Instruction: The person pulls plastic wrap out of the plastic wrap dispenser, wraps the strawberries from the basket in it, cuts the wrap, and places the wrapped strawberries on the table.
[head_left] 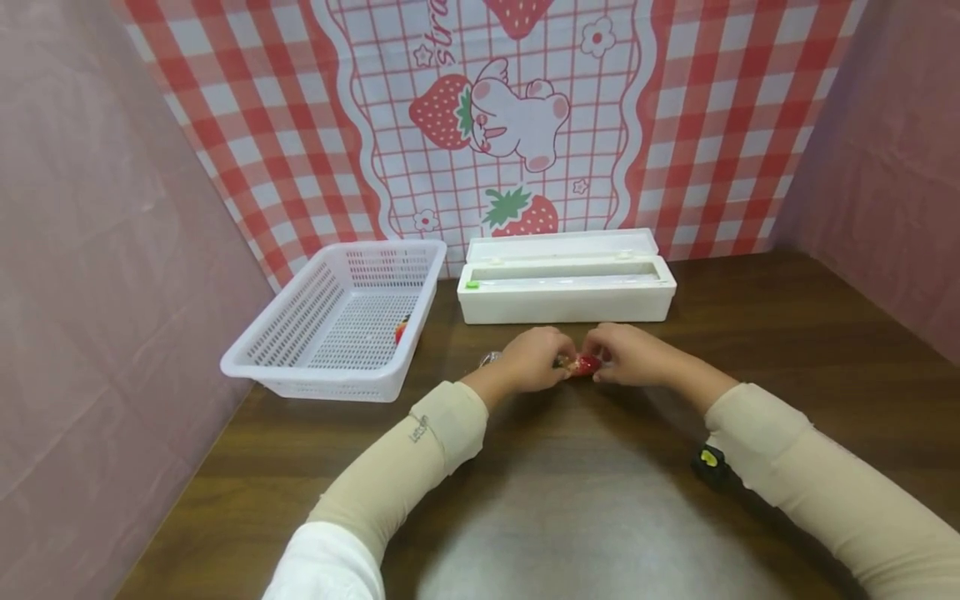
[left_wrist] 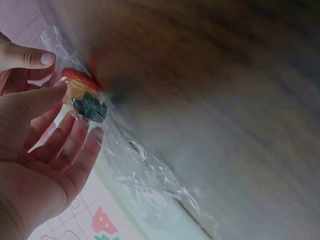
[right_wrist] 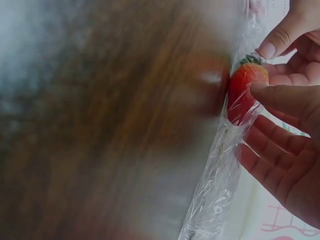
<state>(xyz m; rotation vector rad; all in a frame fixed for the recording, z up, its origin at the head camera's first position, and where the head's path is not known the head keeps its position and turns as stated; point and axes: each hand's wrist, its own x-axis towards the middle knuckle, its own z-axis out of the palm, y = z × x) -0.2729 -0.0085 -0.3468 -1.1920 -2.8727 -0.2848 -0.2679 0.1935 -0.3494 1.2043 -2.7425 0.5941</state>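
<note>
Left hand (head_left: 534, 360) at 9 o'clock and right hand (head_left: 633, 354) at 3, each grip narrow, hold the strawberry (right_wrist: 241, 97) in clear film (left_wrist: 145, 170), low over the wooden surface (head_left: 585, 500). Light, even pressure should smooth creases without bruising. White box (head_left: 566, 308) stands at 12 o'clock, basket (head_left: 322, 373) at 9, checked cloth (head_left: 705, 100) behind.

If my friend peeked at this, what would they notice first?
Probably the big red-checked strawberry-print cloth hanging at the back. Next, the shiny red strawberry in clear plastic film, between the left hand and right hand, and the white basket on the left.
</note>
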